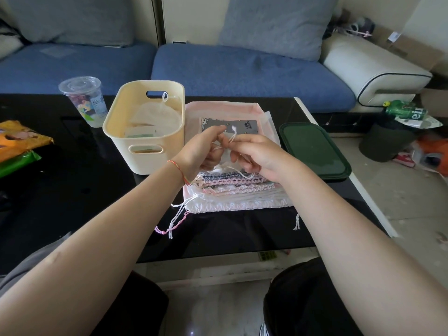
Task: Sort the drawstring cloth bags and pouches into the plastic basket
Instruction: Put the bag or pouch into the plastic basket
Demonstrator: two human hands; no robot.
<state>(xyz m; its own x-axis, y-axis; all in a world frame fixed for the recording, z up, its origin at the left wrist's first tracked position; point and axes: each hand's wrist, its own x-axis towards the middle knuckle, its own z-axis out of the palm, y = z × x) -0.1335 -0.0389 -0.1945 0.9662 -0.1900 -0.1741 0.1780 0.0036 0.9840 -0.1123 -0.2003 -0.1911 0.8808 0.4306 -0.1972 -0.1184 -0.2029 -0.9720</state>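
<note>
- Pinching a white drawstring point(232, 135), both hands hover above the stack of bags point(238, 187) on the black worktop point(72, 190).
- Left hand point(200, 151): fingers curled round the cord.
- Right hand point(257, 155): fingers curled round the cord too.
- Cream basket point(145, 132), just left of the stack, already contains pale pouches point(155, 116).
- Green lid point(312, 149) lies right of the stack; a plastic cup point(84, 100) stands left of the basket.
</note>
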